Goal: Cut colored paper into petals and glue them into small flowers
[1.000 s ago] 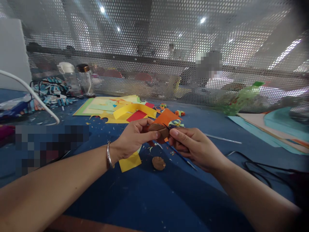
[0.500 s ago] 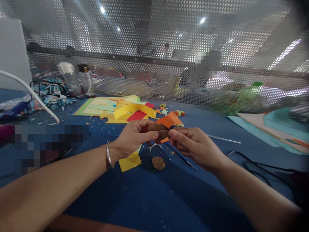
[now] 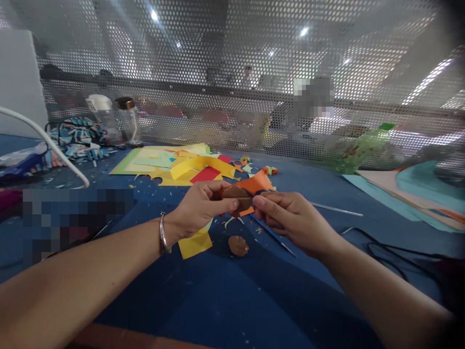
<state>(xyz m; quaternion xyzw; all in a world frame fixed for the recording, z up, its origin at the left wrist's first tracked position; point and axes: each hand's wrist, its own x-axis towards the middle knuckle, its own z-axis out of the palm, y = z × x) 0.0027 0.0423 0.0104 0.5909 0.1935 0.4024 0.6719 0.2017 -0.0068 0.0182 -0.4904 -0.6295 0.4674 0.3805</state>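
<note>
My left hand (image 3: 203, 206) pinches a brown cardboard disc (image 3: 232, 194) between thumb and fingers, with a piece of orange paper (image 3: 257, 181) behind it. At the disc's right edge my right hand (image 3: 286, 213) is closed on a small dark tool that looks like scissors (image 3: 258, 192); the fingers hide most of it. Below the hands a second brown disc (image 3: 238, 245) lies on the blue table. A blue, thin-tipped pen-like tool (image 3: 274, 236) rests under my right hand. Left of the loose disc lies a yellow paper piece (image 3: 196, 244).
Coloured paper sheets (image 3: 145, 160) and offcuts spread behind my hands. Two bottles (image 3: 127, 121) stand at the back left near a heap of blue-white strips (image 3: 78, 138). On the right are a green bottle (image 3: 363, 150), more paper (image 3: 385, 196) and black cables (image 3: 385, 257).
The orange paper has shifted and tilted slightly behind the disc, with its far edge lower. The disc has turned a little in my left hand. Both hands stay nearly in place.
</note>
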